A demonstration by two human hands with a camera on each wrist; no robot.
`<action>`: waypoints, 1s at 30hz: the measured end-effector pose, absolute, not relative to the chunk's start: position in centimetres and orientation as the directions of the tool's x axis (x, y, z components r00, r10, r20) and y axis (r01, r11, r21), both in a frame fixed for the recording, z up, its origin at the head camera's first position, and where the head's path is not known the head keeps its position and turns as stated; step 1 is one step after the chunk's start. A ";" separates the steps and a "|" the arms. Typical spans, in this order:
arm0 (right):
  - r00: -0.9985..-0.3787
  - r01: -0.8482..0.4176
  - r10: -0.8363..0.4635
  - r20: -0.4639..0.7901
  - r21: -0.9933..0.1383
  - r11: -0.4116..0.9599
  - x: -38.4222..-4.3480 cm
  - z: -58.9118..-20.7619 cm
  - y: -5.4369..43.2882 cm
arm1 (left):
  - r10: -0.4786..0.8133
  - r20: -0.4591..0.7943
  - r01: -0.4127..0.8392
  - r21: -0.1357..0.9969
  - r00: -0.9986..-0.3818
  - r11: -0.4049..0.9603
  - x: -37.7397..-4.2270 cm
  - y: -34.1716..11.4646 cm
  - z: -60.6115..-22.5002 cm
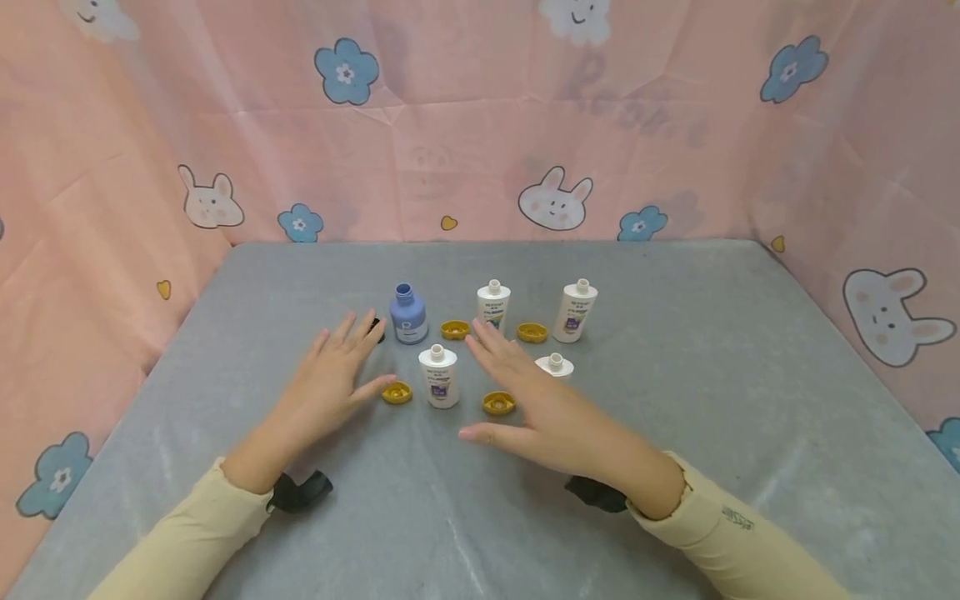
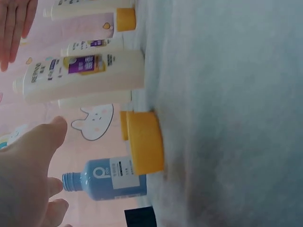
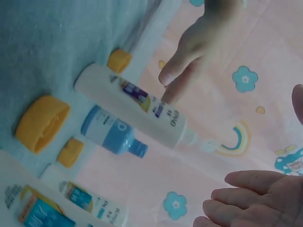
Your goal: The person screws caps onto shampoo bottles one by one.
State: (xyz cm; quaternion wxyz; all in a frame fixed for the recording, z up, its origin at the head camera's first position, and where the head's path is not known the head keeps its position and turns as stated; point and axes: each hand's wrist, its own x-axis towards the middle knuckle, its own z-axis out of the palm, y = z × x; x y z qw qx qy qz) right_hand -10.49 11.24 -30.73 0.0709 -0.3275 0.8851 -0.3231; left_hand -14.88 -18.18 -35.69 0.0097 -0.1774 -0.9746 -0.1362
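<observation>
Right grip [image 1: 542, 410], left grip [image 1: 328, 377]: thumbs, fingers apart. White bottles [image 1: 440, 379] upright, open-necked, purple- or teal-labelled; blue bottle [image 1: 408, 318] squat.

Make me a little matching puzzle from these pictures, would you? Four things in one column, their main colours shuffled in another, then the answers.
Things
1. Short, round-shouldered bottle
2. Four tall bottles
3. Four look-alike caps
4. Hanging backdrop

Main colours
A. Golden yellow
B. Pink
C. Blue
D. White

Right pairs: 1-C, 2-D, 3-A, 4-B
</observation>
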 end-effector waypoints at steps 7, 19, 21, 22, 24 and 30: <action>-0.809 -0.409 -0.588 0.013 -0.730 0.547 -11.1 -31.3 10.2 | 0.366 0.097 0.377 0.324 -0.926 0.868 -14.4 -17.8 -35.9; -0.879 -0.255 -0.477 -0.020 -0.825 0.504 -11.7 -32.6 8.5 | 0.288 0.029 0.258 0.534 -0.957 0.805 -14.5 -18.1 -36.5; -0.883 -0.240 -0.469 -0.020 -0.840 0.487 -11.8 -32.7 8.3 | 0.278 -0.010 0.213 0.616 -0.961 0.758 -14.7 -18.4 -36.8; -0.884 -0.229 -0.466 -0.024 -0.847 0.479 -11.8 -32.8 8.2 | 0.274 -0.024 0.193 0.651 -0.961 0.734 -14.8 -18.5 -36.9; -0.885 -0.210 -0.465 -0.035 -0.860 0.465 -11.9 -33.1 8.0 | 0.270 -0.048 0.160 0.703 -0.962 0.693 -15.0 -18.6 -37.1; -0.889 -0.121 -0.450 -0.081 -0.908 0.402 -12.4 -34.0 7.4 | 0.256 -0.093 0.098 0.758 -0.962 0.645 -15.3 -18.7 -37.5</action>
